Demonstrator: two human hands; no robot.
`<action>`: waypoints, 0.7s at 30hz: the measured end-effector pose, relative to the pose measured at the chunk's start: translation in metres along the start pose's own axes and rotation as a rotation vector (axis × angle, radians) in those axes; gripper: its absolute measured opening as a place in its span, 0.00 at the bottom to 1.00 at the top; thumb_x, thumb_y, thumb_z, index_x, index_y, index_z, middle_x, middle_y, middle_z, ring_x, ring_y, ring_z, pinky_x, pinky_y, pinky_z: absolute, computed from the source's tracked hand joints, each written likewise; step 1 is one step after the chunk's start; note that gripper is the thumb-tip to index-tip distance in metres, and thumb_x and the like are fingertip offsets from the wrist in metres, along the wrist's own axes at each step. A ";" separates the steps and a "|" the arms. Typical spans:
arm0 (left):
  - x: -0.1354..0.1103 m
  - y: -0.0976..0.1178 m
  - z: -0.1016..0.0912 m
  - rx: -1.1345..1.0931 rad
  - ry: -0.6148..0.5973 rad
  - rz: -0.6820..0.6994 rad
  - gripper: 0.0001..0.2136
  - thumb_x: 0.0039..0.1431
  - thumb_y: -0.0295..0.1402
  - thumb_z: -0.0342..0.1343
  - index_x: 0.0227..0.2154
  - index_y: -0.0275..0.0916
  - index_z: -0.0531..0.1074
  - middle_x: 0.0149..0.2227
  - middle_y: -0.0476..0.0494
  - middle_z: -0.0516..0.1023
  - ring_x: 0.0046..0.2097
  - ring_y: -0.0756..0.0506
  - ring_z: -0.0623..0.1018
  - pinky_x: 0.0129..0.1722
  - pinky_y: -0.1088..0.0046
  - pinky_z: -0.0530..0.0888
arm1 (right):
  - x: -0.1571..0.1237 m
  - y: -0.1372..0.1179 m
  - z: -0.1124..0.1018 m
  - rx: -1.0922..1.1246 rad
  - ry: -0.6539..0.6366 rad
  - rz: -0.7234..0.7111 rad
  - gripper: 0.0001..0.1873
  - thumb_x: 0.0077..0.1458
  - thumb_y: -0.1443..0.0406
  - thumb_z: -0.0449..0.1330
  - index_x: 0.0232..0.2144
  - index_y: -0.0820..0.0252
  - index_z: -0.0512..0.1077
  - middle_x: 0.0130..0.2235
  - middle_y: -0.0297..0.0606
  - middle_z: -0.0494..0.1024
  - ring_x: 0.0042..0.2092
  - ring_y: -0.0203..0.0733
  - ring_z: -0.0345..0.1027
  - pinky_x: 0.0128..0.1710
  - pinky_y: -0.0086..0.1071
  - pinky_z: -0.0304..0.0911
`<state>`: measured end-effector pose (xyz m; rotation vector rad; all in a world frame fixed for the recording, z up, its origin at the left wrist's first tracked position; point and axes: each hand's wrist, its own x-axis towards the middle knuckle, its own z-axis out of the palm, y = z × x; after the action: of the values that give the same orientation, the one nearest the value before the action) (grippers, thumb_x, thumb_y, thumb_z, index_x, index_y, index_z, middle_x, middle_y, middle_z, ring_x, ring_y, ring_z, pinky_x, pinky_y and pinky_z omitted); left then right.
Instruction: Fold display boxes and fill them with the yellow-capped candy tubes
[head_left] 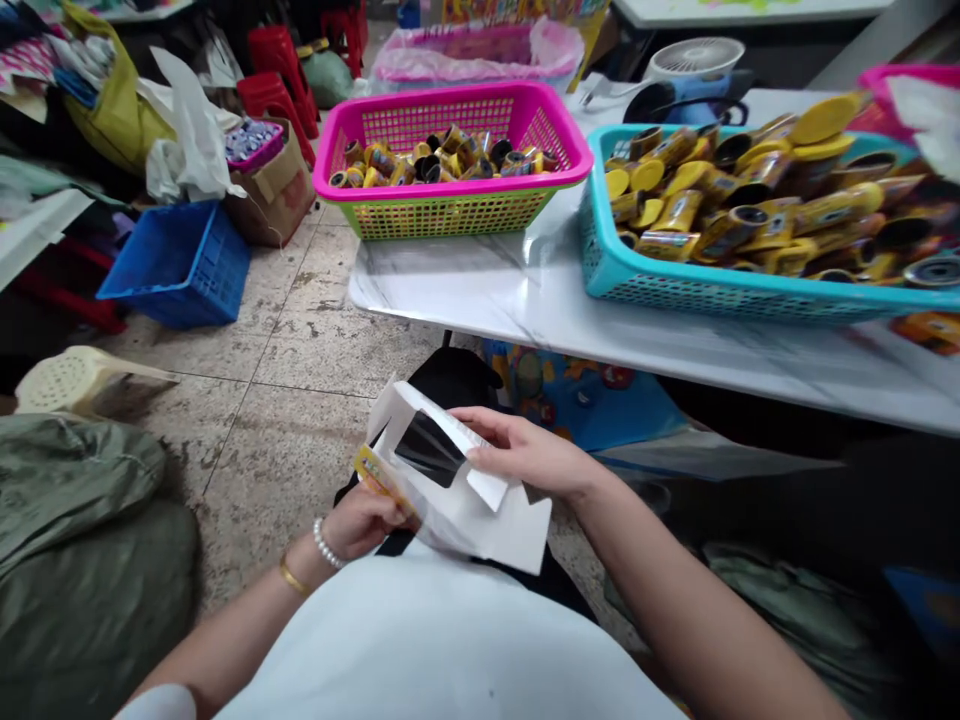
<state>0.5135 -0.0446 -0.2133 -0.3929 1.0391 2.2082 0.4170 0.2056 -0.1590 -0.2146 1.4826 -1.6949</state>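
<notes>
Over my lap I hold a partly unfolded cardboard box (495,535), white inside, with a cut-out window through which something dark shows. A strip of yellow printed outside (379,475) is visible at its left edge. My left hand (367,520), with a pearl bracelet and a gold bangle at the wrist, is closed on the lower left side of the box. My right hand (514,450) grips the upper right panel between thumb and fingers. The fingertips behind the panel are hidden.
On the white table (480,290) stand a pink-and-green basket (450,212) and a turquoise basket (720,292), both holding many small yellow cylinders. A blue crate (176,265), a cream stool (64,380) and a green sack (90,520) are on the floor at left. A small fan (694,70) sits behind.
</notes>
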 end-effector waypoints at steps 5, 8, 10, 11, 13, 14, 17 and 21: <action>-0.013 0.014 -0.012 0.042 -0.100 -0.145 0.18 0.42 0.27 0.67 0.40 0.38 0.80 0.37 0.43 0.85 0.38 0.42 0.82 0.40 0.66 0.78 | 0.010 0.001 -0.001 -0.008 -0.050 0.056 0.40 0.43 0.63 0.71 0.58 0.54 0.63 0.45 0.34 0.78 0.42 0.40 0.73 0.39 0.30 0.67; -0.037 0.061 -0.024 0.492 -0.191 -0.270 0.19 0.50 0.39 0.68 0.45 0.36 0.80 0.41 0.36 0.85 0.44 0.40 0.83 0.44 0.67 0.77 | 0.007 -0.004 -0.001 -0.084 -0.057 0.023 0.43 0.44 0.65 0.69 0.62 0.54 0.61 0.50 0.36 0.78 0.48 0.44 0.73 0.45 0.33 0.67; -0.048 0.099 -0.026 0.881 0.084 -0.092 0.15 0.56 0.43 0.65 0.40 0.37 0.81 0.32 0.39 0.85 0.37 0.43 0.82 0.39 0.70 0.75 | 0.006 -0.007 0.000 -0.140 -0.054 0.007 0.45 0.45 0.66 0.68 0.65 0.54 0.60 0.55 0.37 0.77 0.53 0.47 0.71 0.50 0.36 0.67; -0.050 0.116 -0.024 0.973 0.285 0.066 0.15 0.58 0.45 0.63 0.39 0.37 0.81 0.31 0.41 0.84 0.36 0.44 0.81 0.39 0.70 0.75 | 0.006 -0.008 0.001 -0.159 -0.053 0.004 0.46 0.45 0.65 0.67 0.66 0.54 0.59 0.57 0.38 0.76 0.55 0.48 0.70 0.52 0.37 0.67; -0.047 0.140 -0.014 0.957 0.475 0.312 0.21 0.59 0.50 0.60 0.46 0.38 0.78 0.39 0.39 0.84 0.43 0.42 0.80 0.44 0.67 0.75 | 0.008 -0.010 0.003 -0.199 -0.057 0.008 0.46 0.46 0.65 0.66 0.67 0.52 0.59 0.60 0.37 0.74 0.58 0.50 0.69 0.54 0.40 0.67; -0.042 0.146 -0.007 0.902 0.447 0.357 0.25 0.59 0.52 0.59 0.52 0.39 0.75 0.47 0.37 0.82 0.49 0.40 0.79 0.48 0.64 0.74 | 0.010 -0.010 0.004 -0.224 -0.058 0.009 0.46 0.46 0.65 0.66 0.67 0.51 0.59 0.61 0.36 0.73 0.58 0.51 0.69 0.55 0.41 0.67; -0.025 0.145 0.014 0.822 0.153 0.276 0.32 0.58 0.52 0.60 0.62 0.42 0.68 0.63 0.34 0.70 0.60 0.35 0.72 0.57 0.55 0.70 | 0.015 -0.016 0.007 -0.335 -0.071 -0.016 0.44 0.48 0.66 0.65 0.67 0.49 0.59 0.62 0.35 0.73 0.59 0.51 0.69 0.56 0.42 0.67; -0.014 0.125 0.027 0.847 0.045 0.222 0.28 0.59 0.45 0.61 0.62 0.46 0.69 0.65 0.41 0.69 0.65 0.35 0.66 0.65 0.56 0.62 | 0.027 -0.033 0.012 -0.531 -0.103 -0.071 0.33 0.55 0.58 0.63 0.63 0.52 0.65 0.59 0.38 0.75 0.57 0.49 0.71 0.55 0.40 0.66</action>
<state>0.4401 -0.0889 -0.1174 0.0624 1.9738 1.7151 0.3920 0.1763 -0.1367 -0.6334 1.8374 -1.2888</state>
